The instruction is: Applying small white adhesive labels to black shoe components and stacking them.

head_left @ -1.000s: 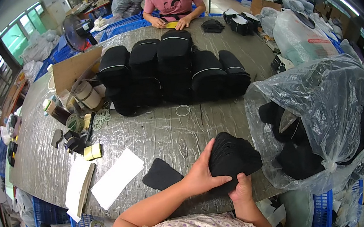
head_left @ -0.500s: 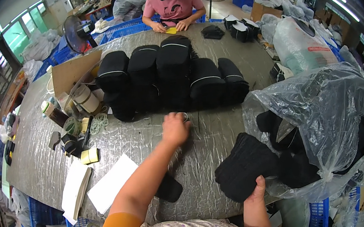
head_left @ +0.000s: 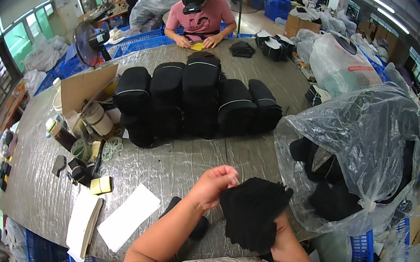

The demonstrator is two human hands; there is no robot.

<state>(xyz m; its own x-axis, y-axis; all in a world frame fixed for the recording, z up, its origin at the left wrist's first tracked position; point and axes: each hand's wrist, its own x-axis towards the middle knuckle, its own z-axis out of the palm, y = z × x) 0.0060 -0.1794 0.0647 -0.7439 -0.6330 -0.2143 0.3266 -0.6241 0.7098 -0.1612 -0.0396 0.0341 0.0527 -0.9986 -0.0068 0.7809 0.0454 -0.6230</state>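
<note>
A fanned stack of black fabric pieces (head_left: 255,215) is held up near the table's front edge. My right hand (head_left: 281,221) grips it from below on the right; most of its fingers are hidden behind the fabric. Just above the stack's upper left corner, my left hand (head_left: 217,187) has its fingers curled together. Whatever may be pinched in those fingers is too small to name. Under my left forearm lies another black fabric piece (head_left: 200,229), partly covered. Beyond my hands, tall bundles of black fabric pieces (head_left: 166,91) stand in a row, several tied with pale bands.
A clear plastic bag (head_left: 364,137) holding black pieces lies at the right. At the left are white papers (head_left: 128,217), a yellow roll (head_left: 101,185), string (head_left: 113,148) and bottles (head_left: 61,133). Across the table (head_left: 172,162), a person (head_left: 200,18) handles a yellow piece (head_left: 197,47).
My left hand has come back from beside the bundles to the held stack. My right hand has brought the stack leftward, away from the plastic bag.
</note>
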